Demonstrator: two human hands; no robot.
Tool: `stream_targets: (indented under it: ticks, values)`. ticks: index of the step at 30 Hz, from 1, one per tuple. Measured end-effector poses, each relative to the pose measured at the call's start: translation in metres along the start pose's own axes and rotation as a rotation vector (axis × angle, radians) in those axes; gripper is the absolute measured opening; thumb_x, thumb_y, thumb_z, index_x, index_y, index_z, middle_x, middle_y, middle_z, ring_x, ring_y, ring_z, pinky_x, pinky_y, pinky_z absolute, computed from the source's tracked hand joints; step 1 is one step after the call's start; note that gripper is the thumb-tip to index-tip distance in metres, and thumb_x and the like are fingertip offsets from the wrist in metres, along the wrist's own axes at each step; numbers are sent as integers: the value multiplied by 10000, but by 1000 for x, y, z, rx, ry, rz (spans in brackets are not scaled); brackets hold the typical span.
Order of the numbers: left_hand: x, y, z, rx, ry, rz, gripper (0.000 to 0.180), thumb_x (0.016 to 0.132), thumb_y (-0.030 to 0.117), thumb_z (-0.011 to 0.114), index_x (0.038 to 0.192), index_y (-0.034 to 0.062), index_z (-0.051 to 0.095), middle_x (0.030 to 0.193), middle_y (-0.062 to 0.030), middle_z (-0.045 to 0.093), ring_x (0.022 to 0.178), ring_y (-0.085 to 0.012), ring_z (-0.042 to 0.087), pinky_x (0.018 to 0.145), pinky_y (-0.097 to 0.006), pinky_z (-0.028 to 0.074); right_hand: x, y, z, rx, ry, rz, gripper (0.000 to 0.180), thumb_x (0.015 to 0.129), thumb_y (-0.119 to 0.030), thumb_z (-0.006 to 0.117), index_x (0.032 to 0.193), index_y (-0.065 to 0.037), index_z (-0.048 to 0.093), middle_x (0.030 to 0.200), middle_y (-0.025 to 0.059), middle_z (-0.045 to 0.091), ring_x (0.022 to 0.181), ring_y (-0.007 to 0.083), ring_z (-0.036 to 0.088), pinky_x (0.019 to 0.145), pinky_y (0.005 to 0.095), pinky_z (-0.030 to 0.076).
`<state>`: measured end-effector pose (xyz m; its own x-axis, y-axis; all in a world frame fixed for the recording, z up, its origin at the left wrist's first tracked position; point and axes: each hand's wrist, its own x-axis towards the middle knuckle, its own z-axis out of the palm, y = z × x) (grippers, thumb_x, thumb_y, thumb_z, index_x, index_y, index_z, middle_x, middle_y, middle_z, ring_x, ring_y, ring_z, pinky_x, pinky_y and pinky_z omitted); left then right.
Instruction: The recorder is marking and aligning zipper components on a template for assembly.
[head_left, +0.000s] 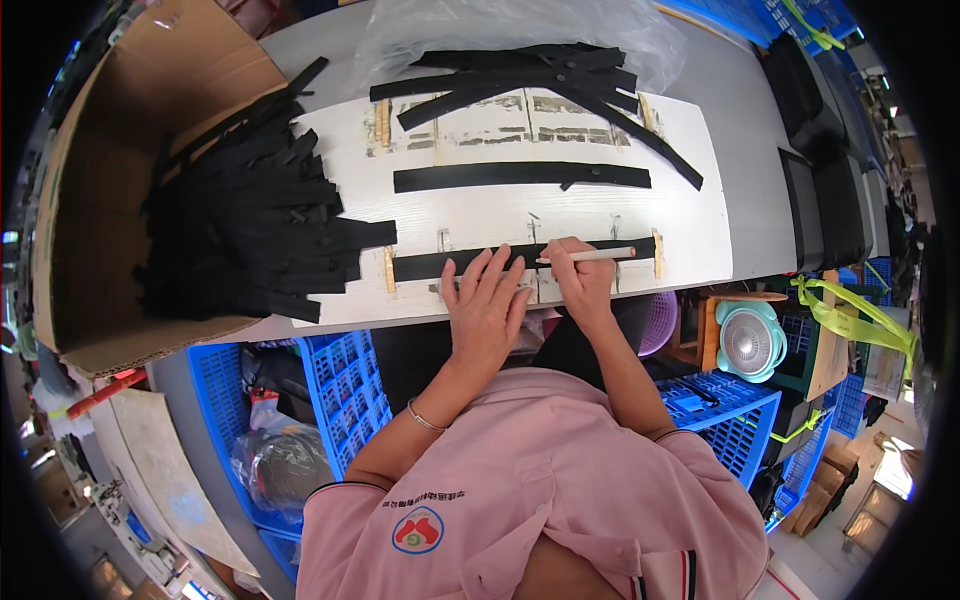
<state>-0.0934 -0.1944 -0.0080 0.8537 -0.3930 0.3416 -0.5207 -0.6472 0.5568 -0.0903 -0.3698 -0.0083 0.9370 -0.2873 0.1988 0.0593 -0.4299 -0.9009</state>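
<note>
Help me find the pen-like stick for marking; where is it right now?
In the head view, the white stick is in the right hand, lying across the nearest black strip on the white board, right of the left hand.

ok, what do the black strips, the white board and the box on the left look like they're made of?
Strips: likely fabric or webbing, matte black, thin, flat and limp; the pile drapes loosely.
Board: looks like white-painted wood, faint grain lines, worn patches of residue near the top; could be laminate.
Box: brown corrugated cardboard, dull, with folded flaps.
Right hand holds a pale stick, material unclear.
</note>
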Motion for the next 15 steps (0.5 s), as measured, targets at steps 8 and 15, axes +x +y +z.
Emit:
stream_targets:
  ticks: [8, 15]
  values:
    - [0, -1, 4, 25, -6, 7, 401, 908, 188, 733, 1294, 88, 686, 1429, -92, 598, 1328, -291, 516, 1194, -559, 209, 4, 7, 1, -115, 18, -242, 247, 955, -121, 653, 741, -4, 692, 634, 106, 672, 536, 252, 637, 519, 355, 456]
    - [-2, -1, 7, 46, -5, 3, 394, 913, 190, 734, 1296, 107, 690, 1422, -81, 605, 1330, -284, 517, 1202, -546, 202, -7, 5, -25, 54, -72, -69, 243, 986, -90, 594, 799, 19, 705, 698, 67, 672, 606, 127, 598, 572, 277, 457]
